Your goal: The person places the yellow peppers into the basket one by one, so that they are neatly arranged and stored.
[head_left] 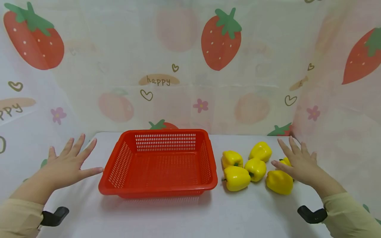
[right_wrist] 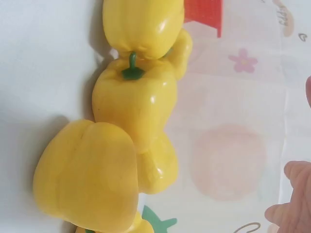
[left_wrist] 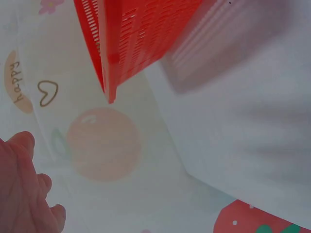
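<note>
My left hand (head_left: pixel 66 165), fingers spread, hovers at the left of a red plastic basket (head_left: pixel 157 192), its thumb tip right by the rim in the head view. The basket has slatted sides and nothing inside it. On the other side, my right hand (head_left: pixel 300 163) is spread above the yellow bell peppers and holds nothing. It partly hides one pepper (head_left: pixel 285 161) at the back; another pepper (head_left: pixel 279 182) lies just in front of it. Several more, including a pepper (head_left: pixel 236 178) beside the basket, sit in a cluster. In the right wrist view a pepper (right_wrist: pixel 133 102) shows its green stem.
A white table (head_left: pixel 154 218) bears the basket and peppers. Behind and at both sides hangs a cloth (head_left: pixel 184 43) printed with strawberries, hearts and flowers. Each wrist carries a black strap mount, such as the left one (head_left: pixel 55 216), below beige sleeves (head_left: pixel 22 215).
</note>
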Motion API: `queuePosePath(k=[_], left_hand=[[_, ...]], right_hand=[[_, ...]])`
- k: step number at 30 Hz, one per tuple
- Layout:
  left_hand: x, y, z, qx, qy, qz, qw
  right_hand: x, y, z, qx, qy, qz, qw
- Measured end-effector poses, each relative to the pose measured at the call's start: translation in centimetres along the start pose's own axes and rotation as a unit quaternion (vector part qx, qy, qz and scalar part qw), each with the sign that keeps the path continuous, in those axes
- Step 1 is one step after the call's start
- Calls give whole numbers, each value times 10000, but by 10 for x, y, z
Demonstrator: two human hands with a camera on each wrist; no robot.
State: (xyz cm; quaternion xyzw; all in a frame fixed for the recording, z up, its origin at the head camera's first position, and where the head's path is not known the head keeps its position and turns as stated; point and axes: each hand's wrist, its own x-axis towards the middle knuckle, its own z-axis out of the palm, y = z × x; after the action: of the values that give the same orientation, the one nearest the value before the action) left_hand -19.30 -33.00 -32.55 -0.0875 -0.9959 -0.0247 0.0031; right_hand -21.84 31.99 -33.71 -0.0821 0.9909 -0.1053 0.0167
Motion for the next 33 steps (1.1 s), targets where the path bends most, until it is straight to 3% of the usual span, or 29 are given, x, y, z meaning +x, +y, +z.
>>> queuePosePath(k=[13, 24, 33], left_hand=[[0, 2, 0, 83, 0, 5, 10000], [0, 2, 7, 15, -1, -21, 10000], [-1, 5, 7, -101, -4, 227, 9997]], right_hand=[[0, 6, -1, 357, 13, -1, 9994], [-4, 16, 6, 1223, 86, -84, 9924], [-3, 23, 13, 1688, 228, -285, 9850]])
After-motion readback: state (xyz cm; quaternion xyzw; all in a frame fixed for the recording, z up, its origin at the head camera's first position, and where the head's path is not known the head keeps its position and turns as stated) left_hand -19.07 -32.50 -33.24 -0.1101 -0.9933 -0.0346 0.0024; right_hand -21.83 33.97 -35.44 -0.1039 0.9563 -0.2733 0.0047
